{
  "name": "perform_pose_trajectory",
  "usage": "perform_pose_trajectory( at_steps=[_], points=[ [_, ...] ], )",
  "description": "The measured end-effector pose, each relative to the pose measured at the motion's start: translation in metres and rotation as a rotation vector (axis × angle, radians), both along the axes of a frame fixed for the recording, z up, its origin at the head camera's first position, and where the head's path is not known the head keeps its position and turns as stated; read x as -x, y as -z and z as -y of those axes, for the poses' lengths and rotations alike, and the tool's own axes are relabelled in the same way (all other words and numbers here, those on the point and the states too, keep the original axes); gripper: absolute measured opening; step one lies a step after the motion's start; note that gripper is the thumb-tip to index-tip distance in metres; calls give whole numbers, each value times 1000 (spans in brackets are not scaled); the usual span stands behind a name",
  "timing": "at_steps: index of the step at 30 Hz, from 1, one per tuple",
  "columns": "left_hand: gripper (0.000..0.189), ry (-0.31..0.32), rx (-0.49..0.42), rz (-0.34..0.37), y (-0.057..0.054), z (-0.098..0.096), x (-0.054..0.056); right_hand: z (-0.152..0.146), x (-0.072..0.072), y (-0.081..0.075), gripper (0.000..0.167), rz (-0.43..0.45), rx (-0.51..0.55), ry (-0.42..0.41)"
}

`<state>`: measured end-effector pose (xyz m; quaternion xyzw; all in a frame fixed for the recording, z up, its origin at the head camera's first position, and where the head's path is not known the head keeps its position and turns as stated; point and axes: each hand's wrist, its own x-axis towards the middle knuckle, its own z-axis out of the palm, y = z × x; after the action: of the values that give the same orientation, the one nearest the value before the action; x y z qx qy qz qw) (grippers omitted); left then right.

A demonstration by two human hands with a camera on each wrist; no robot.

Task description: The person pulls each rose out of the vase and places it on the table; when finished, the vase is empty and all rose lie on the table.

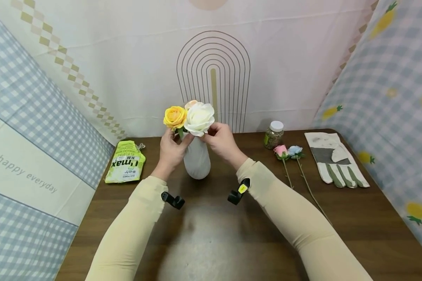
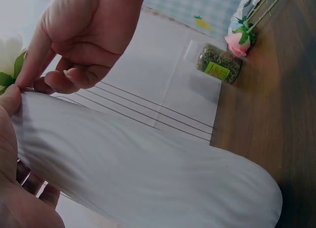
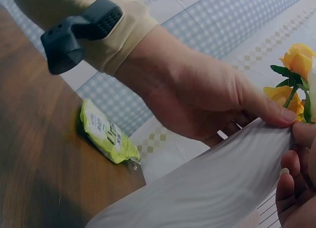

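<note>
In the head view a white vase [image 1: 197, 158] with a rippled surface stands on the table. A yellow rose [image 1: 175, 117], a white rose [image 1: 199, 119] and a peach flower [image 1: 192, 104], partly hidden, rise from its mouth. My left hand [image 1: 171, 150] grips the vase's neck, thumb in front and fingers behind, as the left wrist view also shows. Just under the white bloom, my right hand [image 1: 225, 142] pinches the white rose at the rim, its thumb close to the left thumb. The stems inside the vase are hidden.
A pink rose [image 1: 280, 151] and a blue rose [image 1: 295, 151] lie to the right, near a lidded jar [image 1: 274, 135]. Beyond them lies a white-and-grey glove [image 1: 334, 158]. At the left sits a green-and-white packet [image 1: 126, 162]. Patterned cloth [image 1: 140, 58] hangs behind the table.
</note>
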<state>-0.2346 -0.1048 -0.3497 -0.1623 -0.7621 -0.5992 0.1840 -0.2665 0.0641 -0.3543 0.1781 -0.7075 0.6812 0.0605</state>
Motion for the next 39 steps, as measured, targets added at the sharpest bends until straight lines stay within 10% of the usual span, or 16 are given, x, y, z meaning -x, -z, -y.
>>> perform_pose_trajectory(
  at_steps=[27,39],
  points=[
    [53,-15,13,-10,-1,-2,2,-2,1,-34,15,84,389,-99],
    [54,-47,41,-2,-1,-3,0,-6,5,-30,9,52,281,-167]
  ],
)
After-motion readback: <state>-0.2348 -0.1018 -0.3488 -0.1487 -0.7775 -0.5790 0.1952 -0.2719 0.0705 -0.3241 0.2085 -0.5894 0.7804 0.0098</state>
